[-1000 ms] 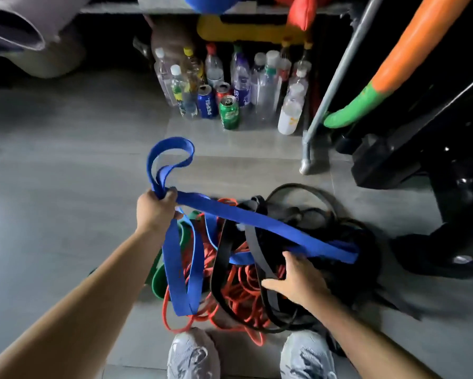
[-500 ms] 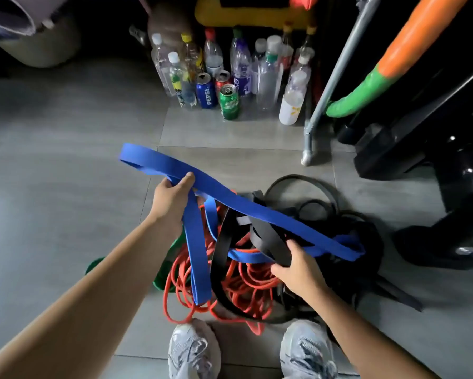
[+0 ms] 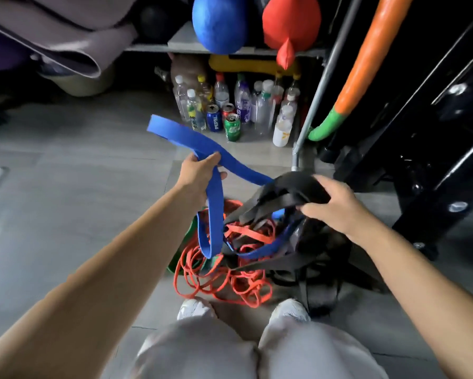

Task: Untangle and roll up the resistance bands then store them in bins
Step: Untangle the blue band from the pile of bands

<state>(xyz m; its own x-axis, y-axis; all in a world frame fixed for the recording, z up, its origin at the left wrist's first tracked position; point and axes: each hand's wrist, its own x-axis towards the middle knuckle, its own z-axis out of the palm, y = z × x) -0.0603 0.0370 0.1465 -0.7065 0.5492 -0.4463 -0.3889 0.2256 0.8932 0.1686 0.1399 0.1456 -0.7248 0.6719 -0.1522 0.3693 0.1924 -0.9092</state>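
Head view, left hand [image 3: 199, 170]: fingers curled round the blue band [image 3: 180, 138], held up over the floor [image 3: 79, 187].
Right hand [image 3: 331, 206]: clutches a bunch of black bands [image 3: 292, 184].
Heap: orange bands [image 3: 216, 280] and a green band [image 3: 187, 236] lie tangled on the floor by the shoes [image 3: 194, 309].
Containers: plastic bottles [image 3: 260, 105] and drink cans [image 3: 232, 127] stand below the shelf edge [image 3: 180, 46]; what they hold cannot be told.

Bottles [image 3: 260, 110] and cans [image 3: 232, 127] on grey floor [image 3: 65, 192] under a shelf [image 3: 180, 42]

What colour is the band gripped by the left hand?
The band is blue; head view shows it best.
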